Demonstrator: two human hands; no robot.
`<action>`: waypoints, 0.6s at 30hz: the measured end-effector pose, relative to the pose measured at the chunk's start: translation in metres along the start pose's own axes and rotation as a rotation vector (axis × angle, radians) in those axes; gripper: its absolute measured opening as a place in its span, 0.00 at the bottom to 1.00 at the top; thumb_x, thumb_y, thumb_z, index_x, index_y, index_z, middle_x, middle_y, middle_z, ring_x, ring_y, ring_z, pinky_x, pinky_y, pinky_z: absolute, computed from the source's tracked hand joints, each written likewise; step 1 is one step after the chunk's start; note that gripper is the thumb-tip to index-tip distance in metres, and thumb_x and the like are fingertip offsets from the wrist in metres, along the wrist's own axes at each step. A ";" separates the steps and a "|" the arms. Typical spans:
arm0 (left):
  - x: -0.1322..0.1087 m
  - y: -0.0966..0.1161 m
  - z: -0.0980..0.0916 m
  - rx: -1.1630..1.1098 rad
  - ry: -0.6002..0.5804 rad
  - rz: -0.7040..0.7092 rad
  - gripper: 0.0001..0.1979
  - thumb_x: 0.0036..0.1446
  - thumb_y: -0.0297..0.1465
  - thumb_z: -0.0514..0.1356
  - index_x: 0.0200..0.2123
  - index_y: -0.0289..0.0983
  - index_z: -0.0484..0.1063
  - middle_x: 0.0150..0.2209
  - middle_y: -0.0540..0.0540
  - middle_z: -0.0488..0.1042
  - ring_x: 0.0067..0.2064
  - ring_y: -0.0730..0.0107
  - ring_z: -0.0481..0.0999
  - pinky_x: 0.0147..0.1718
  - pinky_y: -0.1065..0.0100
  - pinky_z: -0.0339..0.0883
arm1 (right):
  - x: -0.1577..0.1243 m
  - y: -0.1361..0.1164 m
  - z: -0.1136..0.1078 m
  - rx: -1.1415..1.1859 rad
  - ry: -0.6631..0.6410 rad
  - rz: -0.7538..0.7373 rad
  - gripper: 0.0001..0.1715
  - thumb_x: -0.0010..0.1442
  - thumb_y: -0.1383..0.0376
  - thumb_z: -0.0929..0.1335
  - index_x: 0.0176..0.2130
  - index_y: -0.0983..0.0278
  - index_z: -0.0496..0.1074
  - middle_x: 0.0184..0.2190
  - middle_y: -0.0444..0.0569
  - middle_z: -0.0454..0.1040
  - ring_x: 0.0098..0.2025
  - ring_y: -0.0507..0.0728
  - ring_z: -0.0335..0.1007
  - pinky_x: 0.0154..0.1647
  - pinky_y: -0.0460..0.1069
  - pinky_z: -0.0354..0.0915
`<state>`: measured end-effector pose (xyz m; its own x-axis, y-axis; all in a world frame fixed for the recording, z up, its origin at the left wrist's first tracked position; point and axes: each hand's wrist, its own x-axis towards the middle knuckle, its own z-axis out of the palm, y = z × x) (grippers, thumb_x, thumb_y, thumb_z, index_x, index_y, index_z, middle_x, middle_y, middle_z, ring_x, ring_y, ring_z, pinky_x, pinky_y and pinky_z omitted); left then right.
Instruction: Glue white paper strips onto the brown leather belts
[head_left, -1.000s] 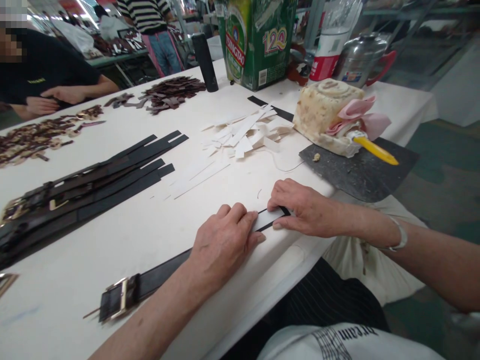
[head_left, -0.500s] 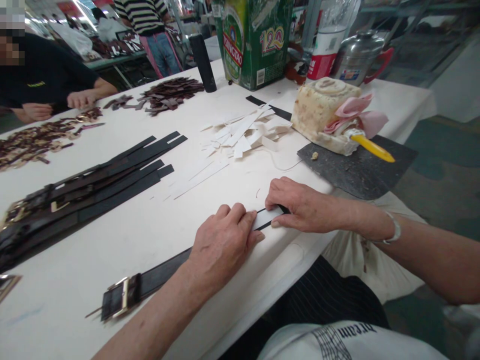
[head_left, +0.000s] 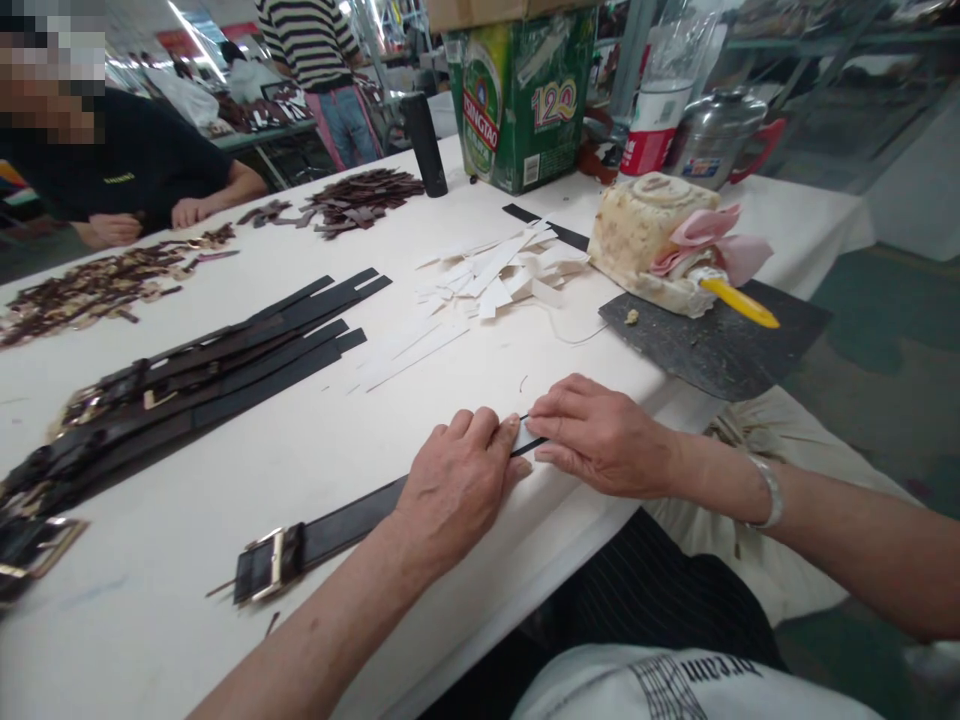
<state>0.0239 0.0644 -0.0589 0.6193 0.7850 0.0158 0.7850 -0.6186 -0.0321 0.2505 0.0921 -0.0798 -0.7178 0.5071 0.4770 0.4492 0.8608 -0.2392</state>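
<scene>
A dark leather belt (head_left: pixel 351 520) lies flat along the table's near side, its gold-toned buckle (head_left: pixel 278 560) at the left end. My left hand (head_left: pixel 459 472) is closed over the belt's strap, pinning it to the tabletop. Close beside it, my right hand (head_left: pixel 606 436) grips the belt's right end between thumb and fingers. In the small gap between my hands shows a white strip (head_left: pixel 527 432) lying on the strap, with black edges on both sides. The belt's far tip is hidden under my right hand.
More buckled belts (head_left: pixel 247 365) lie at left. White strips (head_left: pixel 499 268) are heaped mid-table. A block with a yellow-handled tool (head_left: pixel 739 302) sits on a dark sheet (head_left: pixel 705 345) at right. A green box (head_left: pixel 517 110) stands behind. Another person (head_left: pixel 142 160) sits across, at left.
My right hand has shifted slightly left and flattened over the belt's end, covering more of the white strip. The whole view has shifted a little.
</scene>
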 end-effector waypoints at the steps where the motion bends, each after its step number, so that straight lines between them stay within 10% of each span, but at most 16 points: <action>1: -0.003 0.001 0.000 -0.002 0.001 0.007 0.22 0.69 0.41 0.53 0.60 0.36 0.66 0.45 0.42 0.71 0.45 0.55 0.69 0.42 0.54 0.71 | -0.001 -0.003 0.002 -0.029 -0.034 -0.023 0.14 0.69 0.63 0.66 0.48 0.70 0.74 0.43 0.57 0.74 0.46 0.62 0.66 0.49 0.58 0.65; 12: -0.126 -0.060 0.000 0.050 0.104 -0.165 0.24 0.66 0.46 0.56 0.61 0.43 0.65 0.55 0.43 0.72 0.53 0.54 0.71 0.51 0.53 0.66 | -0.023 0.011 0.008 0.000 0.140 -0.025 0.06 0.65 0.70 0.67 0.41 0.65 0.75 0.39 0.51 0.77 0.41 0.59 0.69 0.45 0.57 0.65; 18: -0.167 -0.065 -0.008 0.121 0.051 -0.282 0.24 0.65 0.51 0.54 0.51 0.38 0.70 0.41 0.42 0.73 0.42 0.58 0.72 0.40 0.59 0.70 | -0.024 0.011 0.017 0.166 0.177 0.064 0.05 0.66 0.69 0.66 0.39 0.63 0.74 0.37 0.49 0.75 0.41 0.58 0.69 0.42 0.54 0.65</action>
<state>-0.1303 -0.0269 -0.0513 0.3794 0.9207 0.0911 0.9204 -0.3656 -0.1385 0.2638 0.0904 -0.1088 -0.5800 0.5578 0.5937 0.3865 0.8300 -0.4022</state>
